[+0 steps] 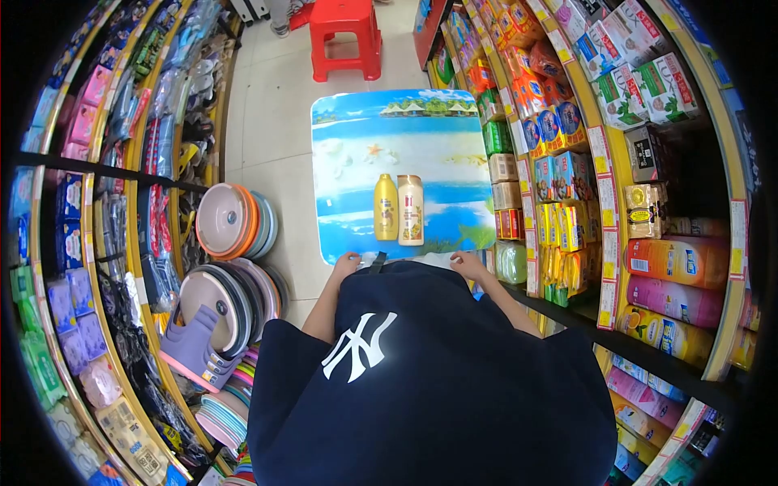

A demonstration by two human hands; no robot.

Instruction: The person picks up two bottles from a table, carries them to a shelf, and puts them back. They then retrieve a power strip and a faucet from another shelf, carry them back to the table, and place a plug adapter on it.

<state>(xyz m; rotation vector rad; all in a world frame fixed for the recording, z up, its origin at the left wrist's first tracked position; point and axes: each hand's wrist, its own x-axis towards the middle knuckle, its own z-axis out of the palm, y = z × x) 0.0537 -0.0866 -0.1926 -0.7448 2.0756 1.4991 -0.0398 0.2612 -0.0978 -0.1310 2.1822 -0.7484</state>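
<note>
My left hand [348, 263] is at the near left edge of a small beach-print table [348, 202], its fingers closed. My right hand [468, 265] is at the near right edge, also with bent, closed fingers. Between the hands runs a thin, whitish, sheet-like thing [438, 260], its ends at my fingers and most of it hidden behind my dark shirt. Beyond the hands, a yellow bottle [386, 208] and a cream bottle [411, 211] with a brownish cap lie side by side on the tabletop, labels up. Neither hand touches them.
A red plastic stool [346, 40] stands past the table. Stacked plastic basins [223, 219] and a purple plastic piece [198, 344] crowd the left side. Shelves of soap boxes [559, 178] and bottles [668, 300] flank the right; packaged goods [77, 283] line the left.
</note>
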